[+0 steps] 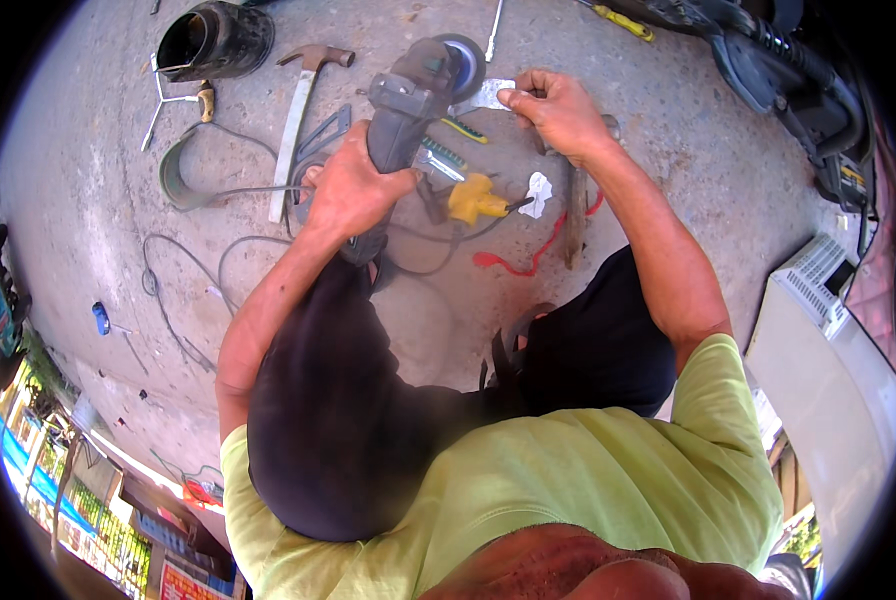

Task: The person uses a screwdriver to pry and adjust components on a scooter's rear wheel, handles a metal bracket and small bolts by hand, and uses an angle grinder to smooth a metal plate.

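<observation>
My left hand (353, 190) is wrapped round the body of a dark angle grinder (398, 120), whose round disc (465, 66) points away from me at the far end. In my right hand (566, 118), a thin, silvery-white flat piece (494, 94) is pinched between thumb and fingers. This piece lies close beside the disc; whether they touch I cannot tell. Below the grinder on the ground are a yellow connector-like block (476, 200) and a crumpled white scrap (536, 196). My dark-trousered knees are bent on either side.
A claw hammer (293, 140) and a black cylindrical container (236, 42) are at the far left. Grey cable (173, 320) loops across the concrete, and red cord (528, 266) lies near my right knee. A motorcycle-like machine (778, 85) stands far right, a white metal casing (828, 350) nearer.
</observation>
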Tool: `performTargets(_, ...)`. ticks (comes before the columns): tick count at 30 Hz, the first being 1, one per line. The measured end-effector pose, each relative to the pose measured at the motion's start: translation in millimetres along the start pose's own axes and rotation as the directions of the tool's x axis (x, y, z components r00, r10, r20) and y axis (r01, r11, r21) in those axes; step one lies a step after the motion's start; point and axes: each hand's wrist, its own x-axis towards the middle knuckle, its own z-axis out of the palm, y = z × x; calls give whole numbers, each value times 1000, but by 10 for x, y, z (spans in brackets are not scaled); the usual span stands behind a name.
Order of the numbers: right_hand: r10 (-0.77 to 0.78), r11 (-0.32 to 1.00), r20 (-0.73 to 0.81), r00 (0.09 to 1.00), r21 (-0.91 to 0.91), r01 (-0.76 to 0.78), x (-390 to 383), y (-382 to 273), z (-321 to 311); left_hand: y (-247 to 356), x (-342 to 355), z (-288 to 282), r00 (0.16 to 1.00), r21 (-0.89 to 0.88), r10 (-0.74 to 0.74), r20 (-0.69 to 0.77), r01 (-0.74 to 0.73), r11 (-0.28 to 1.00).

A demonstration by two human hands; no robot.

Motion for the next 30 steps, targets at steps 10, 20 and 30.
performTargets(10, 5, 997, 17, 1000, 76, -6, 42, -19, 112, 26, -20, -41, 997, 13, -78, 7, 78, 997)
performTargets(20, 45, 979, 27, 999, 199, -49, 92, 78, 113, -34, -4, -17, 999, 96, -42, -2, 42, 994)
performTargets(30, 64, 988, 58, 996, 140, -72, 59, 61, 19, -26, -25, -23, 999, 72, -44, -14, 44, 996)
